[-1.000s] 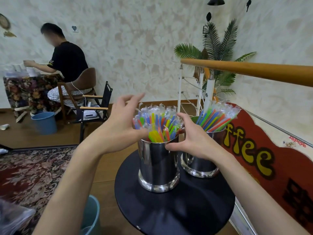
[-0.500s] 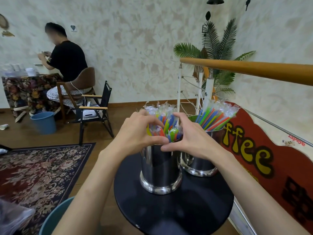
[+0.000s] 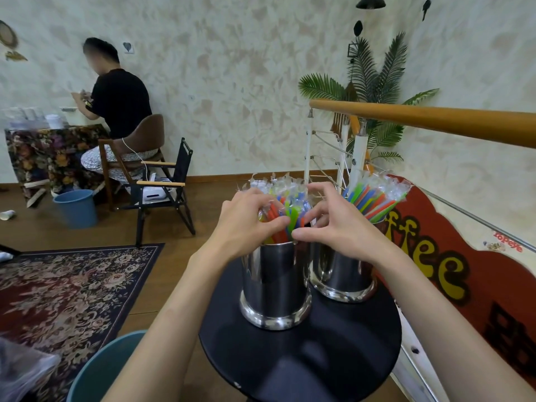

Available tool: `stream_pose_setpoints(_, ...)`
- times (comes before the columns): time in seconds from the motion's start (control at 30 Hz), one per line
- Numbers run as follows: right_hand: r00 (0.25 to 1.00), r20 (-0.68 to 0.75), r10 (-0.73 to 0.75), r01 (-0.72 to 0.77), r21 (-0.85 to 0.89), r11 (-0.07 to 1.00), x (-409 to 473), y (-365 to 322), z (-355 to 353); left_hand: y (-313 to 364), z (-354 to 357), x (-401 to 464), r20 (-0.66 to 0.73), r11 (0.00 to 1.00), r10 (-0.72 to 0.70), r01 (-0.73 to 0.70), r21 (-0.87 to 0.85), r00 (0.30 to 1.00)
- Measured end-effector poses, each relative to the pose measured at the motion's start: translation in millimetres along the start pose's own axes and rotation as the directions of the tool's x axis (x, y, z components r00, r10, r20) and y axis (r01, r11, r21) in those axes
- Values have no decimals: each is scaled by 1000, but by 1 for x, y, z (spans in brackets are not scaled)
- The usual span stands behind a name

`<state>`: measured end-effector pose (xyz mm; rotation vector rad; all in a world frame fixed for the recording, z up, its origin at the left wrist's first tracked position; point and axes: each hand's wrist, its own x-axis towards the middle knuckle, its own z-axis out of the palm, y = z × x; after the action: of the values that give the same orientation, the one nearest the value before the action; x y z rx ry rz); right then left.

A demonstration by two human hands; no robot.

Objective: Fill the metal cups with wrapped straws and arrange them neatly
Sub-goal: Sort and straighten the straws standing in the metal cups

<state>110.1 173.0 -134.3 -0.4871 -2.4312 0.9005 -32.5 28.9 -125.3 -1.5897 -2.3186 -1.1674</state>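
Hands, left (image 3: 246, 219) and right (image 3: 336, 224), curled round bright wrapped straws (image 3: 285, 201) (clear sleeves) bunched in shiny metal cup (image 3: 274, 288)

The lower lengths of the wrapped straws (image 3: 285, 204) were concealed inside the near metal cup (image 3: 275, 285). Part of the bundle was covered by the left hand (image 3: 246, 220) at nine o'clock and the right hand (image 3: 333, 224) at three. The far metal cup (image 3: 342, 274) was partly masked by the right wrist. The teal bucket (image 3: 101, 369) was cut off at six o'clock.
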Motion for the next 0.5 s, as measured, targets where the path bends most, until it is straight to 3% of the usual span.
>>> stream_pose_setpoints(0.17, 985, -173, 3, -7, -23, 1000, 4, 0, 3, 1, 3, 4, -23, 1000, 7, -7, -1, 1000)
stream_pose_setpoints(0.3, 958, -287, 1, 16, 57, 998, 12, -5, 5, 3, 3, 6, -39, 999, 23, -25, -39, 999)
stream_pose_setpoints(0.5, 955, -292, -57, 75, 49, 996, 22, -6, 8, 0, 3, 11, -51, 998, 10, -14, -69, 999)
